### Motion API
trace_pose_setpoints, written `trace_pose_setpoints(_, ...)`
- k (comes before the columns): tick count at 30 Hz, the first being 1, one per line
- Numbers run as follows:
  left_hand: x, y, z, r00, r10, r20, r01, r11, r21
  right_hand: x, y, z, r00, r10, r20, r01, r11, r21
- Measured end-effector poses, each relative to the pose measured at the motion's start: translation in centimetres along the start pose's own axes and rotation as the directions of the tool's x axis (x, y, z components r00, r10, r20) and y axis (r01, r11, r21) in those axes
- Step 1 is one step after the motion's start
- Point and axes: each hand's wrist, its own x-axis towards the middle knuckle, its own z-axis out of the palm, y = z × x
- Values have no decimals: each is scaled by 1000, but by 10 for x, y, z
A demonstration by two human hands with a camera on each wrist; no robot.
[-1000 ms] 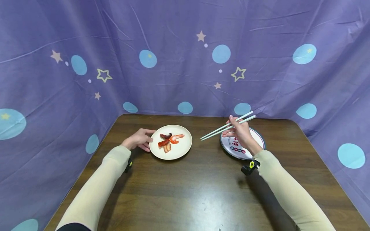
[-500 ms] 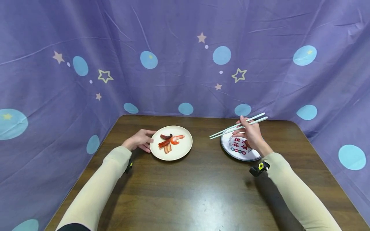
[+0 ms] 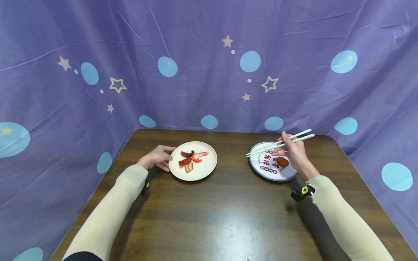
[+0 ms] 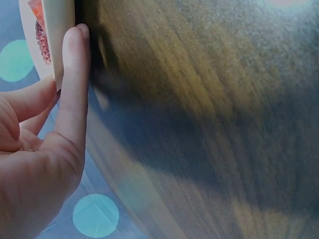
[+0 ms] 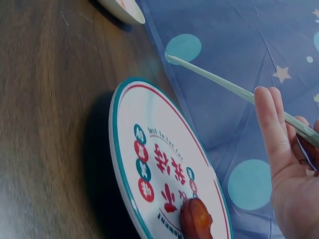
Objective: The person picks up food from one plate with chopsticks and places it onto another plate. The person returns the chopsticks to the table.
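My left hand (image 3: 157,158) pinches the left rim of a cream plate (image 3: 205,170); its fingers (image 4: 75,74) lie along the plate's edge. On that plate are a peeled shrimp (image 3: 199,156), a red-brown sausage-like piece (image 3: 185,161), a small dark red piece (image 3: 187,154) and a striped slice of pork belly (image 3: 189,167). My right hand (image 3: 295,154) holds a pair of pale green chopsticks (image 3: 280,143), tips pointing left, nothing between them. They cross above a white plate (image 3: 261,146) with red lettering and a teal rim. A glossy brown oval piece of food (image 3: 282,162) lies on it.
The brown wooden table (image 3: 209,210) carries both plates near its far edge, with a gap between them. A purple curtain (image 3: 202,87) with blue dots and stars hangs behind and at both sides. Black wrist straps (image 3: 302,193) sit over the cream sleeves.
My right hand has moved right with the chopsticks, so their tips are now over the white plate's left edge. The brown food piece has come into view. The left hand stays put.
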Motion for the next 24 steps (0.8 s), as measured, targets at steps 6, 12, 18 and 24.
trace_pose_setpoints(6,2,-2,-1,1000,-8,0,8,1000,-8,-5,-5,-10,999,-30,14,30,999,21)
trace_pose_setpoints(12,1,1,-1,1000,-6,4,6,1000,1,-10,-12,-24,998,-54,41,52,998,48)
trace_pose_setpoints(18,-1,1,-2,1000,2,2,-2,1000,3,-12,-20,-35,998,-54,44,53,998,35)
trace_pose_setpoints(24,-2,1,0,1000,-3,0,3,1000,5,-20,-26,-49,997,-63,53,60,997,48)
